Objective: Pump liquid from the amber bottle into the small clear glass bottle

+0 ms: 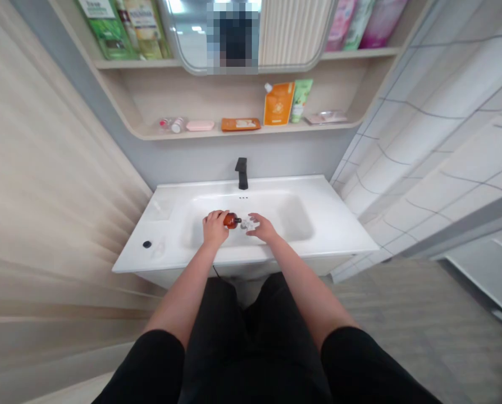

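Over the basin, my left hand (215, 226) is wrapped round a brown amber bottle (230, 220). The bottle lies tipped on its side, its black neck pointing right. Just beyond that neck is a small clear, glassy thing (250, 222), too small to make out fully. My right hand (263, 228) curves its thumb and fingers around the clear thing from the right. Both hands are above the white sink (293, 216), in front of the black faucet (242, 174). Whether any liquid leaves the bottle does not show.
A round black cap (147, 244) sits on the counter's left side, near faint clear items. Above the faucet runs a shelf (217, 134) with an orange pouch (278, 104), a green tube (301, 101), an orange packet (241, 124) and a pink soap box (200, 125). A mirror cabinet hangs higher.
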Available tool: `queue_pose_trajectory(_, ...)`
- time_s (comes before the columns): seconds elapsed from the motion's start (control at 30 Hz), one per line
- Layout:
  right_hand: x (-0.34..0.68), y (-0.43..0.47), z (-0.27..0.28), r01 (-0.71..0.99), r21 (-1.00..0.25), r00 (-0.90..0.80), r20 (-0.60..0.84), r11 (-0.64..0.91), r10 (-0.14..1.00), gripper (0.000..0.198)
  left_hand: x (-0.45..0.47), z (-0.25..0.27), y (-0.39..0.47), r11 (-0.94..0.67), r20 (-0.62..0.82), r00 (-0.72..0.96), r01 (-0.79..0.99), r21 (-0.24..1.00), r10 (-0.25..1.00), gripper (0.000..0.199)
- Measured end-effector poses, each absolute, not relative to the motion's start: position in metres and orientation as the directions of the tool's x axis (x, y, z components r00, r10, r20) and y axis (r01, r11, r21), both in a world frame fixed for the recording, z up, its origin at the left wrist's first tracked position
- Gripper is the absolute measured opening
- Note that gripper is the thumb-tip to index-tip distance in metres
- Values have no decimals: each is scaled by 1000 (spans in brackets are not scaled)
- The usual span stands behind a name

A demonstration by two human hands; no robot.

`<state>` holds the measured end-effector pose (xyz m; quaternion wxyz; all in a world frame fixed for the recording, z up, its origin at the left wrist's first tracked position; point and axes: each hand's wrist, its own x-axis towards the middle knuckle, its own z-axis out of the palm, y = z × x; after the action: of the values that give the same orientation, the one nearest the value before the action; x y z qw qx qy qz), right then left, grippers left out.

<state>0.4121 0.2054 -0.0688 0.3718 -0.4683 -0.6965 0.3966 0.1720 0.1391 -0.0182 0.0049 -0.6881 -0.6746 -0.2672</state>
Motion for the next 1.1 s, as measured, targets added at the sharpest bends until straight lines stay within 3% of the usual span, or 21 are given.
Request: queue_pose_trajectory(1.1, 413, 203, -63, 419, -872, -303, 131, 255, 944, 87, 174, -11, 135, -58, 382, -52, 961, 272, 923, 63)
